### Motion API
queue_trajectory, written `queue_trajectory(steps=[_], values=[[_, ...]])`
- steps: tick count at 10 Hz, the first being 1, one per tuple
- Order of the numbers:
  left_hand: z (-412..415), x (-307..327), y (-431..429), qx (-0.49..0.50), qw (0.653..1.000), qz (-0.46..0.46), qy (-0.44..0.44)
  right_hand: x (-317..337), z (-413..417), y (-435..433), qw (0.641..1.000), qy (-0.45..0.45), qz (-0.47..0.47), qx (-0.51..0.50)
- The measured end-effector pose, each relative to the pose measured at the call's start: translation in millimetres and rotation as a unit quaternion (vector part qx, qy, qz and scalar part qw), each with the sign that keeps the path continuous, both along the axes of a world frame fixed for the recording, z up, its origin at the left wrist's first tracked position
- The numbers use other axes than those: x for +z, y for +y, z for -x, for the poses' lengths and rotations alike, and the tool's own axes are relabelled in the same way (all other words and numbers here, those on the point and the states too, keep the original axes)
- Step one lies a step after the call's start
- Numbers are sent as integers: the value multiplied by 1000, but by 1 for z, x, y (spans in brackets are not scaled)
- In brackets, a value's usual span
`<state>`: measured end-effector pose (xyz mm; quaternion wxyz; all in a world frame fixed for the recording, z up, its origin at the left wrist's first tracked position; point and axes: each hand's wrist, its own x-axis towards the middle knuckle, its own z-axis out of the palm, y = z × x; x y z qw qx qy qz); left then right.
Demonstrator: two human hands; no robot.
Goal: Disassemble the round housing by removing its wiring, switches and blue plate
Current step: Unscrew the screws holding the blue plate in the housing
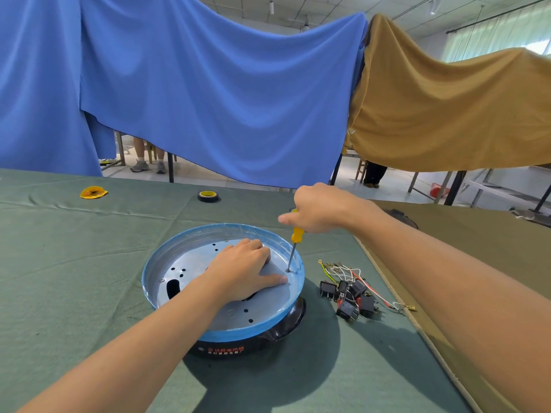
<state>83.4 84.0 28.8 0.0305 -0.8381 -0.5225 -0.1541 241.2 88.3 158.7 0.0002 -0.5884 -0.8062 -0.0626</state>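
Our right hand (316, 208) grips the yellow screwdriver (297, 234) on the screw (288, 270) at three o'clock of the blue plate (185, 263), seated in the round housing (286, 321) on the table (89, 263); a slip could stab our left hand (247, 269), pressing there empty-fingered

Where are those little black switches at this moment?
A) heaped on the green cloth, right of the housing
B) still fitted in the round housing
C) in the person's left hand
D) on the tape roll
A: the black switches lie loose with their wires on the green cloth, beside the round housing.
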Motion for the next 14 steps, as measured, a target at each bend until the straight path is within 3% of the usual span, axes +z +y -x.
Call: queue_trajectory(steps=[2,4,7,8,12,14], values=[[0,0,0,4,1000,5,1,6,-1,-4,999,22,37,16],[-1,1,-1,2,1000,5,-2,-5,0,-1,999,47,-12,-10],[-1,3,-3,-2,1000,5,-3,-2,3,-2,997,67,31,7],[0,3,-3,-1,1000,7,-3,-5,2,-2,997,76,-17,-16],[-1,3,-3,1,1000,10,-3,-10,-1,1,994,106,-26,-27],[-1,3,-3,2,1000,7,-3,-8,1,3,993,117,11,-25]])
